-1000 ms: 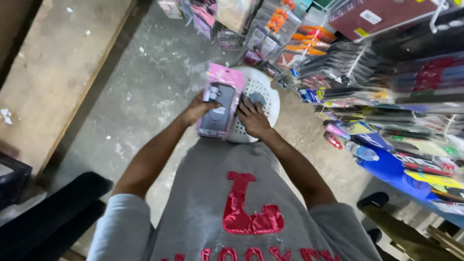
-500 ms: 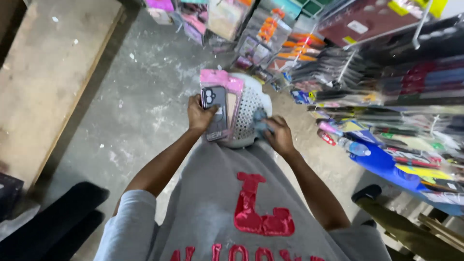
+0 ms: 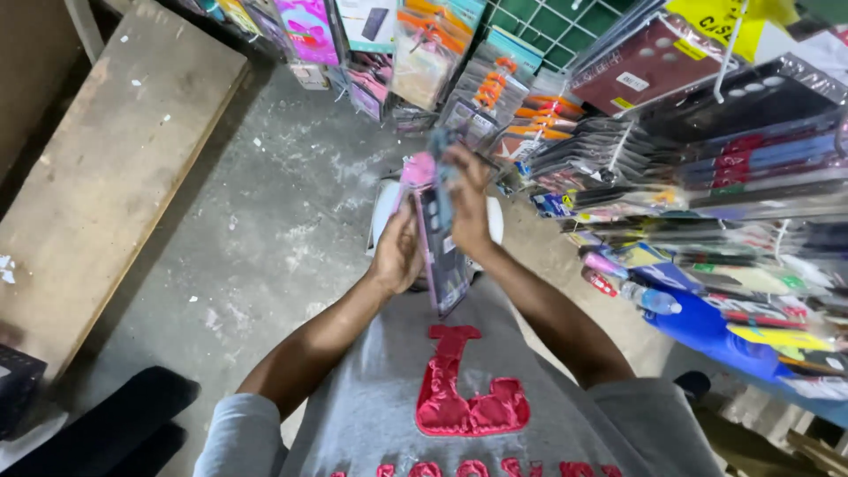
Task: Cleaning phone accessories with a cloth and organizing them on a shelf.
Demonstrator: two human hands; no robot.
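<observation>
two hands: both raised in front of the chest, over the concrete floor (image 3: 265,203), working on one stack of packets.
left hand (image 3: 396,252): palm against the left face of the stack of phone case packets (image 3: 439,243), fingers curled round its edge, gripping it.
right hand (image 3: 468,208): on the right side of the same stack, fingers bent over its upper part and pinching a bluish packet (image 3: 443,146) at the top; the packet is blurred.
stack of phone case packets: held upright and edge-on between the two hands, pink at the top, clear wrapping with a dark case showing lower down; its bottom corner hangs just above the grey shirt (image 3: 459,415).
white round thing (image 3: 389,208): low behind the hands, mostly hidden by them; what it is cannot be told.
shelves of packaged goods (image 3: 707,177): to the right, crowded with hanging and stacked packets in red, blue, yellow and black.
hanging packets (image 3: 424,53): along the top, behind the hands, orange, pink and teal.
wooden platform (image 3: 106,168): to the left, well apart from the hands.
dark shape (image 3: 106,424): at the lower left, beside the left sleeve.
</observation>
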